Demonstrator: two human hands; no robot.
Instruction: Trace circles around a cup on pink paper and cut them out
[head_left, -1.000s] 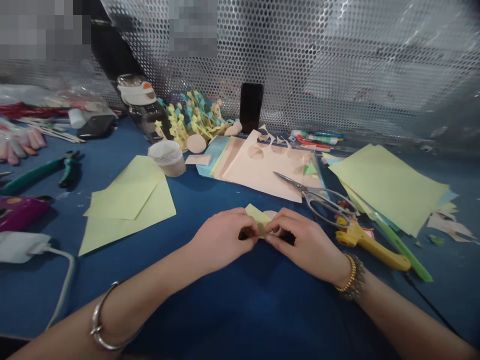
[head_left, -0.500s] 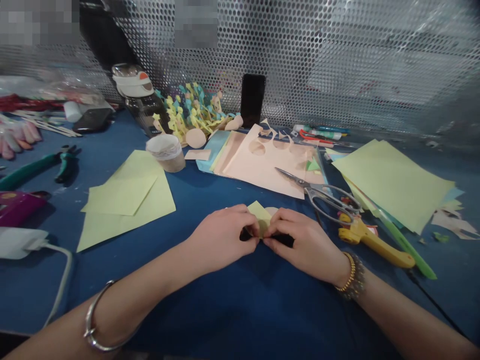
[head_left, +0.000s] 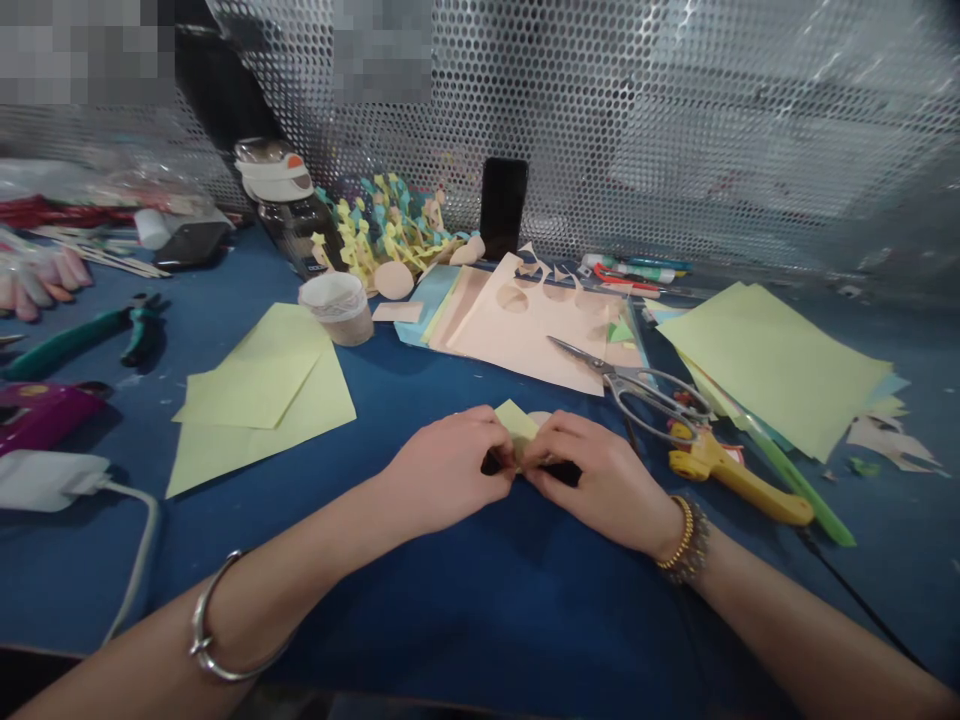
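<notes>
My left hand [head_left: 446, 472] and my right hand [head_left: 592, 482] meet over the blue mat, with their fingertips pinching a small piece of pale yellow paper [head_left: 514, 420]. A rounded peach paper piece [head_left: 538, 417] shows just behind it, and my fingers hide most of both. Close to my right hand lie steel scissors [head_left: 637, 385] with open blades, resting on a peach sheet with circles cut out [head_left: 517, 330]. Beyond the scissors' handles is a yellow-handled tool [head_left: 739, 478].
Pale yellow sheets [head_left: 259, 395] lie to the left and a larger stack [head_left: 776, 365] to the right. At the back stand a paper cup [head_left: 337, 308], a black phone [head_left: 503, 207] and a folded paper model [head_left: 390, 230]. Green pliers [head_left: 82, 335] lie left.
Both hands stay together on the paper, and my fingers now cover a little more of it. The table scene has shifted only slightly in view.
</notes>
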